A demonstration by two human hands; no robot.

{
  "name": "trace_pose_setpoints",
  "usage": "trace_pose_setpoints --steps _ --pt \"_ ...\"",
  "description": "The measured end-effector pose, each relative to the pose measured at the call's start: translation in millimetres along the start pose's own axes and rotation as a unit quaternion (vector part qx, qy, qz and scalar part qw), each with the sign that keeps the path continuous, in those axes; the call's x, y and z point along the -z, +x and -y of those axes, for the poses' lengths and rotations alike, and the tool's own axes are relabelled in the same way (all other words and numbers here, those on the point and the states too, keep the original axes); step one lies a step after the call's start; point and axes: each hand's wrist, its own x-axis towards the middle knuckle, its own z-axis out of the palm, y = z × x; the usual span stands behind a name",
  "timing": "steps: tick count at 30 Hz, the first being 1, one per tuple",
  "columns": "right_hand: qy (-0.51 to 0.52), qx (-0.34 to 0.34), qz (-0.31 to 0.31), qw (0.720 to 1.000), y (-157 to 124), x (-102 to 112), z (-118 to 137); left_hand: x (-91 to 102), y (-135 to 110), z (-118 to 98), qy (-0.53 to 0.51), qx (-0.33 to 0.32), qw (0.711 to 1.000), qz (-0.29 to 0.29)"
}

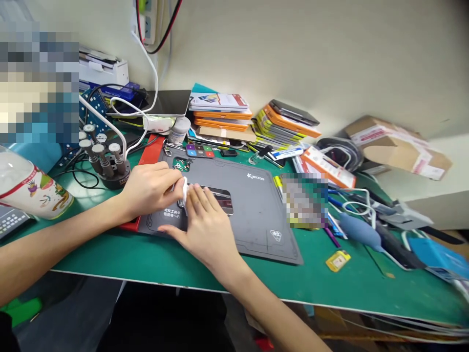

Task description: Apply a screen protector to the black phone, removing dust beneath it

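A smartphone (pixel 224 199) with a dark, shiny surface lies on the grey work mat (pixel 252 215). My right hand (pixel 208 230) rests flat across it, fingers stretched out and thumb spread to the left, covering most of the phone. Against the phone's left end, my left hand (pixel 154 193) pinches a small white wipe (pixel 185 188), partly hidden by the fingers. Just behind the left hand, a tray (pixel 182 164) of tiny screws and parts is set in the mat. A red strip (pixel 151 151) runs along the mat's left side.
Left of the mat stand a screwdriver holder (pixel 115 178) and a patterned cup (pixel 44 190). Stacked boxes (pixel 222 116) line the wall. On the right lie a yellow item (pixel 337 261), a blue air blower (pixel 361 231), cables and a torn cardboard box (pixel 399 144).
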Motion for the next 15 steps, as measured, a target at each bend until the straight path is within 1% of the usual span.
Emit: trace_pose_setpoints --steps 3,6,8,11,15 --pt "0.012 0.013 -0.001 1.0 10 -4 16 3.2 1 1 -0.016 -0.007 1.0 0.003" --pt "0.013 0.013 -0.001 1.0 12 -1 14 5.5 2 1 -0.031 -0.001 0.999 0.009" --pt "0.008 0.017 0.004 1.0 6 4 1 6.3 3 2 -0.03 -0.002 1.0 0.009" --pt "-0.026 0.034 0.001 0.999 -11 14 -30 6.4 5 1 -0.018 -0.007 1.0 0.012" --pt "-0.085 0.012 0.002 0.996 -39 23 -71 4.5 5 -1 -0.013 -0.005 1.0 0.008"
